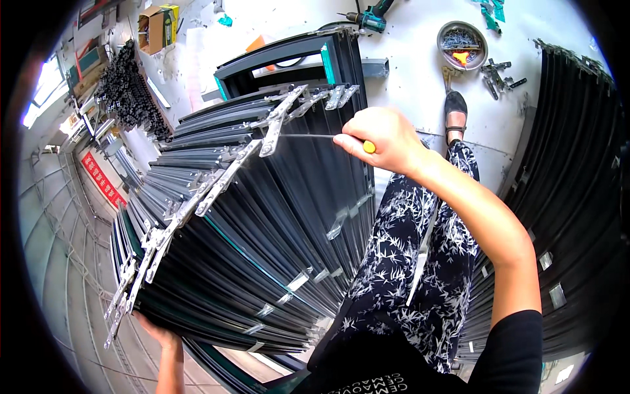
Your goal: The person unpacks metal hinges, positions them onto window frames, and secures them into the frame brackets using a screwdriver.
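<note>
My right hand (387,134) is closed around a screwdriver with a yellow handle end (369,146). Its thin shaft points left, and the tip is at a silver metal hinge arm (272,134) on the upper edge of the stacked dark window frames (236,249). Several more hinge arms (220,184) run in a slanting row along the ends of these frames. At the lower left, my left hand (157,331) touches the end of the nearest frames from below. Most of its fingers are hidden behind them.
Another row of dark frames (571,197) leans on the right. Beyond my foot stand a round bowl of screws (462,43) and loose metal hinges (502,79). A teal cordless drill (371,18) lies at the top. Black profiles (131,92) and a cardboard box (156,29) are far left.
</note>
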`<state>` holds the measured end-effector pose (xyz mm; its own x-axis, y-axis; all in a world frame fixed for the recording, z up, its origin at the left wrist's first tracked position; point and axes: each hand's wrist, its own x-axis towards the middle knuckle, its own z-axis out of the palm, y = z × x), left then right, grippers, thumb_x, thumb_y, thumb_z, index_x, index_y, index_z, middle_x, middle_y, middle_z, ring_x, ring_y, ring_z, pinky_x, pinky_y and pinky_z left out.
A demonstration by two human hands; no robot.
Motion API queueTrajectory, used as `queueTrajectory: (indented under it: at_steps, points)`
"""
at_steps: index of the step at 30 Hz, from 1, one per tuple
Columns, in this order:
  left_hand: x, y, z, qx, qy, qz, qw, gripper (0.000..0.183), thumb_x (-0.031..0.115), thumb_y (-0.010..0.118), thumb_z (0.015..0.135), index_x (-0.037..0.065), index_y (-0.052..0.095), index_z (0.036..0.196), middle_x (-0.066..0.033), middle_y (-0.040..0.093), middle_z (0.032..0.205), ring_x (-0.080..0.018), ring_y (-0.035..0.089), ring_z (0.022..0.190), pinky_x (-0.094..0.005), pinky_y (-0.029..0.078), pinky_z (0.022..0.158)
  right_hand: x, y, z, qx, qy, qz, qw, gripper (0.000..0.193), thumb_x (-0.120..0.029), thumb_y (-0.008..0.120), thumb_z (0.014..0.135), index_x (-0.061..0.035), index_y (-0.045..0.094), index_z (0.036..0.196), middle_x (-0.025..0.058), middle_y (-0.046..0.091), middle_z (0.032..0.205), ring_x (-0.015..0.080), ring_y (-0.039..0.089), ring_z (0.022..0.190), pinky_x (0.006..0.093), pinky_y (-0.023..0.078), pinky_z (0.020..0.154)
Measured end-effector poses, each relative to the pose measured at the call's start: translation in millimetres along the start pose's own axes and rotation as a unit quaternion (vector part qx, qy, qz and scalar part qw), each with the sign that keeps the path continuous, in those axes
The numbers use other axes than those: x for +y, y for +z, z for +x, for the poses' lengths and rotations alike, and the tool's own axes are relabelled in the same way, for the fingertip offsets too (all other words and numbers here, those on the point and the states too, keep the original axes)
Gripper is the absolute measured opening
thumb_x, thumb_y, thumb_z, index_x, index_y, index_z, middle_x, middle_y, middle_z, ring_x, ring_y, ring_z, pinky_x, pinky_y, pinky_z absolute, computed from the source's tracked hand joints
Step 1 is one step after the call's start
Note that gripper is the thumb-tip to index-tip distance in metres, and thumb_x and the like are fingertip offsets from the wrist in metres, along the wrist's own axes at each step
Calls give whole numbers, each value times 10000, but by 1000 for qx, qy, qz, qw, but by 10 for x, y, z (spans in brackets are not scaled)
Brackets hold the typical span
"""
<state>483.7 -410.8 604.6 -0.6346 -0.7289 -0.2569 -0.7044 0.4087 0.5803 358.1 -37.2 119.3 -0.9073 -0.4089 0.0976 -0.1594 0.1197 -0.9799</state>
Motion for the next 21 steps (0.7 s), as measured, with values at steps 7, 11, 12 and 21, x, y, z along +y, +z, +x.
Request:
queueTrajectory:
  at_steps: [7,11,12,21]
  points:
    - [10,30,10,19,-18,-6,1000,720,576,342,1022,52,334,1516,-67,392,1524,-229,379,1370,-371,255,1161,16,6,-8,25,-20,-20,999,307,-290,694,865,-99,561,665,64,538,626,266,598,630,394,496,586]
    - [-9,-3,13,23,-9,-21,999,731,584,357,1016,51,335,1516,-68,396,1522,-233,382,1365,-372,256,1158,12,7,5,36,-27,-25,999,313,-286,698,861,-100,556,654,61,538,623,264,595,619,390,499,584]
    - [-5,-12,18,22,-9,-20,1000,731,584,357,1016,51,335,1516,-68,396,1522,-233,382,1365,-372,256,1158,25,9,12,35,-28,-31,999,316,-286,698,860,-101,554,648,60,537,622,262,594,616,385,503,585]
    - [4,11,12,29,-4,2,1000,720,571,354,1021,42,343,1510,-71,408,1514,-235,399,1353,-371,276,1148,19,-139,123,-26,-203,-118,972,296,-296,703,822,-100,545,667,34,535,640,222,590,653,350,507,619]
